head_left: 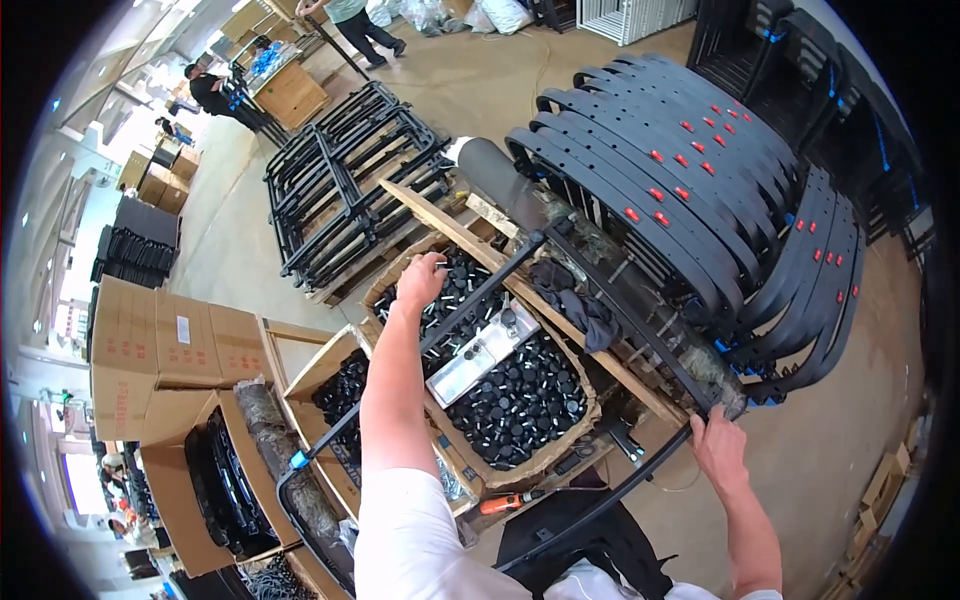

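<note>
My left hand point(420, 280) reaches over the far part of a box of black round-headed screw feet point(515, 405), its fingers drawn together at the pieces. Whatever is between those fingertips is too small to make out. A black tubular metal frame point(640, 330) lies across the box and the padded supports around it. At the frame's near right corner, my right hand point(718, 450) is closed around the tube. Among the screw feet sits a pale metal plate or tray point(482, 355), with a few small parts on it.
An orange-and-black power tool point(508, 502) lies by the box's near edge. Curved black panels with red clips point(660, 160) are stacked at right. Black frames point(350, 180) rest on a pallet ahead. Cardboard cartons point(170, 340) stand at left. Other people point(212, 95) are farther off.
</note>
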The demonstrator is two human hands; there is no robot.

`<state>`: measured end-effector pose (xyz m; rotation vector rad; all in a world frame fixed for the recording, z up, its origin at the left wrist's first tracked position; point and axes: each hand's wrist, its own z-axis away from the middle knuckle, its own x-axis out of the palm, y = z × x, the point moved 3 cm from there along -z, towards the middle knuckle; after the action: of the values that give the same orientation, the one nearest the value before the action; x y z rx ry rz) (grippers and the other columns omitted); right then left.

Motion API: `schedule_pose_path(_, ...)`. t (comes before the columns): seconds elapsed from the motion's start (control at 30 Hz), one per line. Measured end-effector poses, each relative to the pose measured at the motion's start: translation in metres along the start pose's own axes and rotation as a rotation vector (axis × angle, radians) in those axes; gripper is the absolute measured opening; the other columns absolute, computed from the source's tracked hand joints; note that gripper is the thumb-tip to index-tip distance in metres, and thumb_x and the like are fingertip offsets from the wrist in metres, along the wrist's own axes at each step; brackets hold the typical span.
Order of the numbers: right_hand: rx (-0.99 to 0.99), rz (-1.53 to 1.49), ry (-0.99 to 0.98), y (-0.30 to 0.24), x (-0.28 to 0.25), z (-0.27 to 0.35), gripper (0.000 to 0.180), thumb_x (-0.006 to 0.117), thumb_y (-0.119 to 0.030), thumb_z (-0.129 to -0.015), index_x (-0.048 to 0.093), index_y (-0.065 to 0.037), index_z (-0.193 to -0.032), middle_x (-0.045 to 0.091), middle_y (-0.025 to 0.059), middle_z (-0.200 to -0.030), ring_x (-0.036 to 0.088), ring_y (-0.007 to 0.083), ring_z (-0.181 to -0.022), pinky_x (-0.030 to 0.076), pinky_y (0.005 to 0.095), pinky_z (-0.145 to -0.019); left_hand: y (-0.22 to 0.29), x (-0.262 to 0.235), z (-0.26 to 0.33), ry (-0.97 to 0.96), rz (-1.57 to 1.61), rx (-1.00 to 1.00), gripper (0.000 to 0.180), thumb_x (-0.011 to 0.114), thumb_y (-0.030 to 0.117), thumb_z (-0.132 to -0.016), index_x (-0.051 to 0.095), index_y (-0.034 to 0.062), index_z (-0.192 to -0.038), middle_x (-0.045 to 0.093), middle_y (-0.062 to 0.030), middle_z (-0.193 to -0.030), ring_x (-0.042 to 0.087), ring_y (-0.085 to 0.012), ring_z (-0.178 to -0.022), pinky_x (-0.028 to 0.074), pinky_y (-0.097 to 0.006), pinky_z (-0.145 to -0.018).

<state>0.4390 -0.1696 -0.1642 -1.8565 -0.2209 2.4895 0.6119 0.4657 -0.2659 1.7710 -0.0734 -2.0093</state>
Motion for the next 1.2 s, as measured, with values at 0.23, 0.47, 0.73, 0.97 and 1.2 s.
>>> schedule_pose_path(0.23, 0.001, 0.046, -0.022, 0.002, 0.006, -0.005, 0.039, 0.059, -0.035, -0.106, 0.058, 0.004, -0.108, 0.072, 0.0273, -0.081, 0.072, 0.0479, -0.08, 0.055, 0.0574, -0.076, 0.03, 0.048, -0.006, 0.018, 0.07, -0.005, 0.059, 0.08, 0.034, -0.089, 0.061, 0.0112, -0.141, 0.068, -0.0256, -0.127, 0.068, -0.0427, -0.117, 0.055, -0.049, -0.101)
schedule_pose_path(0.47, 0.001, 0.077, -0.006, -0.005, 0.001, -0.006, 0.037, 0.059, -0.035, -0.105, 0.057, 0.003, -0.105, 0.072, 0.0279, -0.08, 0.071, 0.0488, -0.08, 0.056, 0.0571, -0.074, 0.032, 0.046, -0.015, -0.047, 0.07, 0.042, 0.044, 0.077, 0.033, -0.096, 0.066, 0.0175, -0.136, 0.062, -0.0269, -0.13, 0.067, -0.0466, -0.117, 0.056, -0.051, -0.101)
schedule_pose_path(0.73, -0.055, 0.16, -0.114, -0.022, -0.042, -0.012, 0.036, 0.067, -0.032, -0.098, 0.063, 0.004, -0.095, 0.073, 0.0271, -0.09, 0.071, 0.0458, -0.09, 0.057, 0.052, -0.081, 0.014, 0.005, 0.033, 0.193, 0.317, -0.065, 0.035, 0.073, 0.023, -0.093, 0.072, 0.0112, -0.126, 0.063, -0.0268, -0.125, 0.066, -0.0461, -0.115, 0.054, -0.049, -0.103)
schedule_pose_path(0.97, -0.401, -0.744, -0.108, -0.183, -0.042, -0.067, 0.04, 0.078, -0.028, -0.093, 0.073, 0.0, -0.121, 0.076, 0.0155, -0.113, 0.073, 0.0234, -0.094, 0.058, 0.0363, -0.088, 0.076, -0.083, 0.194, 0.175, 0.352, 0.212, 0.027, 0.068, 0.022, -0.098, 0.069, 0.0141, -0.123, 0.06, -0.0172, -0.122, 0.071, -0.0406, -0.105, 0.06, -0.05, -0.096)
schedule_pose_path(1.2, -0.655, -0.631, -0.661, -0.356, 0.004, -0.017, 0.04, 0.073, -0.026, -0.098, 0.071, -0.001, -0.129, 0.078, 0.0138, -0.1, 0.073, 0.0167, -0.089, 0.058, 0.0351, -0.081, 0.073, -0.048, 0.353, 0.284, 0.499, 0.195, 0.028, 0.073, 0.015, -0.093, 0.071, 0.0116, -0.121, 0.061, -0.0148, -0.111, 0.069, -0.0387, -0.096, 0.059, -0.048, -0.082)
